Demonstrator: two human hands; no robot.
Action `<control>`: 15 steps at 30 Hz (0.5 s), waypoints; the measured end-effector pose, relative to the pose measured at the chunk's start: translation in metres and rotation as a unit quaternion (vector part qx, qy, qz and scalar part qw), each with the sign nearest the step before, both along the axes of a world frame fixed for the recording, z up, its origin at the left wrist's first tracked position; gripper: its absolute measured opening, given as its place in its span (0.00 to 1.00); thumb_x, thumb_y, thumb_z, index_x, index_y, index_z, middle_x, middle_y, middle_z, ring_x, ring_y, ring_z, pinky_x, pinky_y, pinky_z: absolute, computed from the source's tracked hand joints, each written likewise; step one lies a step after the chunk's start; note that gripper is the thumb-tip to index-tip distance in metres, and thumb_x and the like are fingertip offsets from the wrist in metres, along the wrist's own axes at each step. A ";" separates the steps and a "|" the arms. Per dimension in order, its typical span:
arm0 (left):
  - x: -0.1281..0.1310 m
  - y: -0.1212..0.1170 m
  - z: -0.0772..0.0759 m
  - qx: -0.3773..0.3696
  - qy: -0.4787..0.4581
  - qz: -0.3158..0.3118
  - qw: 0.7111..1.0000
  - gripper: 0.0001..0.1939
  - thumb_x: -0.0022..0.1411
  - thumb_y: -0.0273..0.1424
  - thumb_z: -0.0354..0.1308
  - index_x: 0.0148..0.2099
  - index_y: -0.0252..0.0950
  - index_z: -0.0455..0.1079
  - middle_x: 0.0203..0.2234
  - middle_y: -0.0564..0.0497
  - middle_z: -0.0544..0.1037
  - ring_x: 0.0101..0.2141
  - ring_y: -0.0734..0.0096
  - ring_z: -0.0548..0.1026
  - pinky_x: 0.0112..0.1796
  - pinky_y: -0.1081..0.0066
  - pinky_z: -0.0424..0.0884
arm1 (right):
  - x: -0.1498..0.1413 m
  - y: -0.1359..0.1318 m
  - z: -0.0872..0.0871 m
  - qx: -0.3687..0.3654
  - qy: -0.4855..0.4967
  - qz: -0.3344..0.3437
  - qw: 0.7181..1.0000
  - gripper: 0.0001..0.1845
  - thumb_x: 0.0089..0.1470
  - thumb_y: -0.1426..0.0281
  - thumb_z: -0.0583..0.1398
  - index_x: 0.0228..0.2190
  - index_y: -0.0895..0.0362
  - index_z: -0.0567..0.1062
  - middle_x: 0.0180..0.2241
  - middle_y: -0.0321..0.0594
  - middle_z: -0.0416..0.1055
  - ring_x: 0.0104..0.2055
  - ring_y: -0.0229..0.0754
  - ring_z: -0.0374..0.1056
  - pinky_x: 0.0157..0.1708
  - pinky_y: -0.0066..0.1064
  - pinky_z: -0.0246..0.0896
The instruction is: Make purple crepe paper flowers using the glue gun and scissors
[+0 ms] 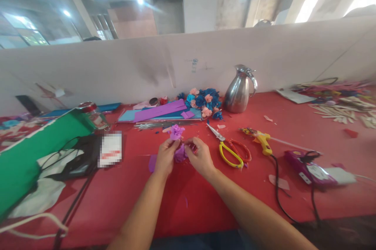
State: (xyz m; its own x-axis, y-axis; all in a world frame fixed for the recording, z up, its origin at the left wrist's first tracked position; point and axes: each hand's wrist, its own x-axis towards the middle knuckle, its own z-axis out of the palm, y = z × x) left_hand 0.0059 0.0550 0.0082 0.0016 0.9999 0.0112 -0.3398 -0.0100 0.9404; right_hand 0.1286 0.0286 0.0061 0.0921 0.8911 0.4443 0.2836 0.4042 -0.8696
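1. Near the back edge of the red table (188,218), right of its middle, stands a metal jug (237,95), upright; contents hidden by its walls.
2. Toward the back left corner, a clear jar (101,121) with a red lid leans beside the green panel (47,152); its contents cannot be made out.
3. Item in hand: a purple flower (176,132), ruffled, petals crowded into a small head. Location: above the middle of the table, between the hands, well in from the front edge.
4. Grip, left hand (166,157): thumb and fingers pinch the flower just under its head.
5. Grip, right hand (202,157): fingers bent together beside crumpled purple paper (180,153); what they grasp, if anything, cannot be told.
6. Near the back edge, left of the jug: a bunch of blue and pink flowers (202,102), petals curled. Just left, a flat purple strip (161,110) lies across blue sheets (126,116).
7. Right of the hands: scissors (221,137), blades metal, one handle loop yellow, the other red; then a yellow glue gun (266,142) with a dark cord.
8. Toward the back right corner: thin, pale, flat sticks (342,114), loosely heaped.
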 end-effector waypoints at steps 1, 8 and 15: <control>0.000 0.000 0.001 -0.014 -0.011 0.001 1.000 0.14 0.44 0.36 0.69 0.32 0.33 0.77 0.23 0.53 0.76 0.26 0.77 0.71 0.30 0.77 0.65 | 0.000 0.000 0.000 -0.011 0.019 0.000 1.000 0.06 0.50 0.72 0.56 0.32 0.56 0.73 0.28 0.37 0.71 0.28 0.38 0.65 0.29 0.28 0.61; 0.002 -0.004 0.006 -0.073 -0.056 -0.041 0.995 0.14 0.38 0.32 0.72 0.30 0.32 0.75 0.22 0.54 0.75 0.23 0.80 0.70 0.27 0.79 0.65 | 0.001 0.005 -0.002 -0.079 0.135 0.041 0.987 0.11 0.50 0.65 0.58 0.34 0.58 0.74 0.27 0.37 0.70 0.27 0.36 0.65 0.27 0.27 0.62; 0.004 -0.003 0.004 -0.091 -0.069 -0.038 0.993 0.16 0.38 0.30 0.72 0.32 0.32 0.75 0.23 0.53 0.77 0.25 0.79 0.73 0.29 0.78 0.68 | 0.001 0.006 -0.002 -0.105 0.196 0.051 0.974 0.11 0.47 0.64 0.60 0.33 0.57 0.71 0.26 0.34 0.68 0.25 0.34 0.64 0.24 0.25 0.61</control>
